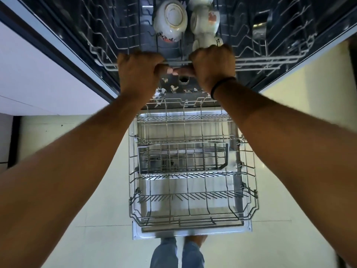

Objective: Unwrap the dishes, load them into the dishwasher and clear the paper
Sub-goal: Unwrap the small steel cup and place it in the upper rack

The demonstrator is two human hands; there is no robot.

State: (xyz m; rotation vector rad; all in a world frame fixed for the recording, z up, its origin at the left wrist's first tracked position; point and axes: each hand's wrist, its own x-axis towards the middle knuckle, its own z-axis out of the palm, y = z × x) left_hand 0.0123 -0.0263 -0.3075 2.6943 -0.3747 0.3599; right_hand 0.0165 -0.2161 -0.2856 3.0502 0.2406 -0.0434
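Both my hands grip the front rail of the upper dishwasher rack (257, 60). My left hand (138, 71) curls round the rail left of centre, and my right hand (211, 65), with a dark band on its wrist, curls round it just beside, thumbs nearly touching. Behind my hands several white patterned dishes stand in the rack: a bowl (171, 21) with a gold ring, a cup (204, 20) with a red motif, and a smaller piece (209, 40) right above my right hand. The lower rack (191, 190) is pulled out over the open door and holds no dishes.
A dark cutlery basket (183, 158) sits in the lower rack. The open dishwasher door (193, 232) lies flat above the pale tiled floor (96, 238). My legs in jeans (176, 254) stand at the door's front edge. A white cabinet front (38, 78) is on the left.
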